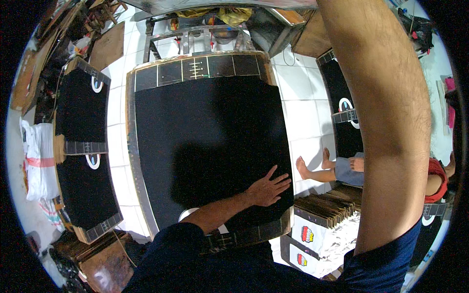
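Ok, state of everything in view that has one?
Left hand: open, fingers spread on the black cloth
Right forearm: extended, hand out of frame
Black cloth: spread flat
Central board: mostly covered, grid strip exposed
White bundle at left: wrinkled

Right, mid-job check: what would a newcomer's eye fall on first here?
First, the right arm looming up the picture's right side, its hand out of view. Then the broad black cloth in the centre, with the left hand spread near its right edge. To its right, another person's bare feet show on white floor tiles.
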`<state>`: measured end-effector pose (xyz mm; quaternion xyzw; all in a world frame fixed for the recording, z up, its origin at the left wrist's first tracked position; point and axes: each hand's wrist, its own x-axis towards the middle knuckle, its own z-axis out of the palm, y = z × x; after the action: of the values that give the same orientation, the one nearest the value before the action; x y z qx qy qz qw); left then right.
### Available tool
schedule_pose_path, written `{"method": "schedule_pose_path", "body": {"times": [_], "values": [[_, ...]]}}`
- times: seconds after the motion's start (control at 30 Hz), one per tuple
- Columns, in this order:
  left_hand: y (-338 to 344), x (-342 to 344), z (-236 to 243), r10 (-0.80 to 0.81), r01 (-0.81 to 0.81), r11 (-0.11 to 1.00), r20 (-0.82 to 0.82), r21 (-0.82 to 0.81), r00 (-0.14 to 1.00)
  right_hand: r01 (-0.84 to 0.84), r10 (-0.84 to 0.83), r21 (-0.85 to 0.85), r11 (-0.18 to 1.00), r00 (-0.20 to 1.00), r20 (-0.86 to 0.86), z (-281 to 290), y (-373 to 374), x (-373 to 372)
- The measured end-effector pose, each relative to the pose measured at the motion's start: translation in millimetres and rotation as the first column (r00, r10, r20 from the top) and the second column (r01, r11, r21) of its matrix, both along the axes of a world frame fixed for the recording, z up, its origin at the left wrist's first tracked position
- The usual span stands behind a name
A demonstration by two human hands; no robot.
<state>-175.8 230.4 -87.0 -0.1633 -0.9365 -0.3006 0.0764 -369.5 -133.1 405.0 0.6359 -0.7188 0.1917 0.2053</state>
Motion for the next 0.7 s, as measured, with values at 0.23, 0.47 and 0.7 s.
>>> {"method": "schedule_pose_path", "body": {"times": [0.23, 0.47, 0.7], "values": [[-106, 53, 83, 0.788, -0.709, 0.615, -0.287, 0.345, 0.545, 0.136, -0.137, 0.02, 0.991, 0.981, 0.135, -32, 45, 29], [-253, 105, 209, 0.878, 0.112, -0.311, 0.24, 0.944, 0.415, -0.137, 0.069, -0.469, 0.872, 0.985, -0.159, -198, 138, 80], [-225, 149, 113, 0.324, -0.11, -0.905, 0.835, 0.41, 0.445, 0.017, -0.039, 0.167, 0.986, 0.991, 0.126, -357, 203, 128]]}}
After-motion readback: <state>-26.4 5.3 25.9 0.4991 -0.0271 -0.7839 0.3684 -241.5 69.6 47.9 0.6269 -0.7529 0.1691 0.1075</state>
